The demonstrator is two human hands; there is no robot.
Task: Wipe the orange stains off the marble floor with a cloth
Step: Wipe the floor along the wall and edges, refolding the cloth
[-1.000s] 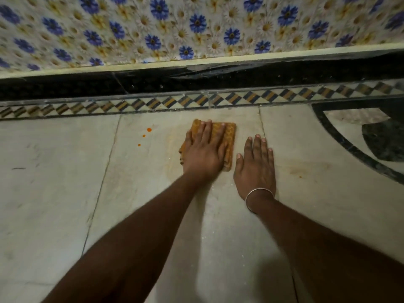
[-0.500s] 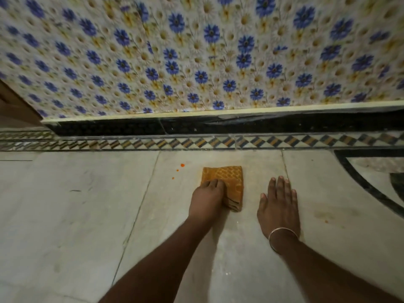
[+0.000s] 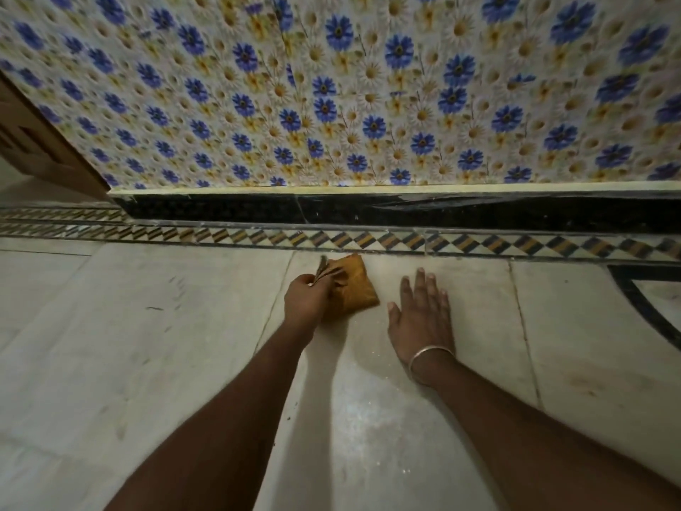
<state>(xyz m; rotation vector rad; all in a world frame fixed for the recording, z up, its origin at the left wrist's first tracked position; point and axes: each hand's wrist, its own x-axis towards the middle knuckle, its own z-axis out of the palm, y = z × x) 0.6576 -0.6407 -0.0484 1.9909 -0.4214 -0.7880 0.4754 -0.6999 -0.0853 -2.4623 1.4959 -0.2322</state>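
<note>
Where the floor lies nearest: the marble floor (image 3: 110, 363) shows pale slabs and a scatter of small white specks, with no orange marks that I can make out.
Right slab: a faint tan smudge (image 3: 586, 383) lies right of the right forearm, well apart from the cloth. I judge it a stain left to wipe, though it is too faint to be sure.
Bangle: a metal bangle (image 3: 429, 357) circles the right wrist.
Right hand: the right hand (image 3: 422, 315) lies palm down on the marble with its fingers straight. It holds nothing and sits just beside the cloth, most likely as a brace.
Left hand: the left hand (image 3: 307, 300) has its grip closed on the cloth's left edge, fingers curled and bunching the fabric.
Orange cloth: the orange cloth (image 3: 352, 289) is crumpled on the slab, near the inlaid border (image 3: 368, 239). I cannot tell whether it presses the floor or is lifted off it.
Stains near cloth: no bright orange shows on the open marble; anything under the cloth is hidden.
Progress: mostly done by my reading, with the right-hand smudge and a check beneath the cloth remaining.
Beyond: the black skirting (image 3: 405, 212) and floral wall (image 3: 368, 86) show no orange marks.
</note>
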